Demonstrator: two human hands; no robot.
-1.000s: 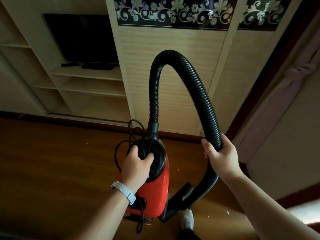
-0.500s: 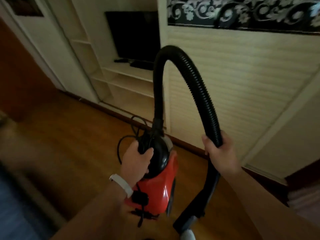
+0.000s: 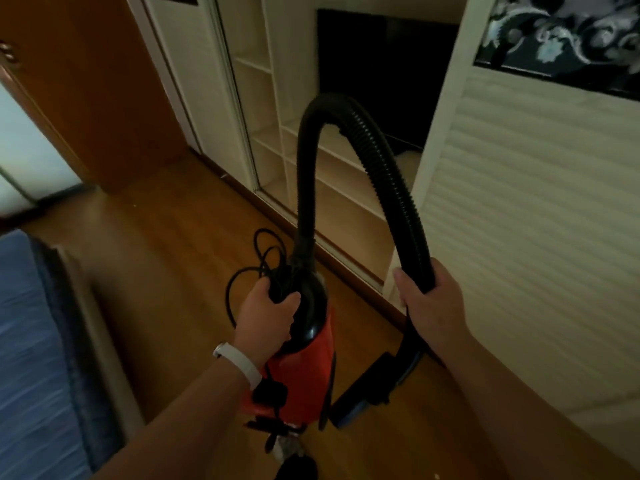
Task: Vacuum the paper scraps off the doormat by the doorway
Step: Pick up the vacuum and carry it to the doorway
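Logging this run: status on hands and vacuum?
Left hand grips top of red vacuum. Right hand grips hose. Doormat, scraps not in view.

Dim, warm-toned room. Pale daylight enters through the opening [image 3: 20, 150] at far left, sheen on the wood floor [image 3: 166, 244]. Motion blur smears the blue bedding [image 3: 24, 341] and the black hose [image 3: 379, 174]; straight lines bow near the edges.

In dim light a wooden floor [image 3: 166, 258] runs along a cream wardrobe with open shelves [image 3: 263, 98] and a dark television [image 3: 381, 74], a ribbed sliding door [image 3: 536, 220] under a black flowered panel [image 3: 561, 36] at right, a brown door [image 3: 90, 91] and blue bedding [image 3: 24, 341] at left.
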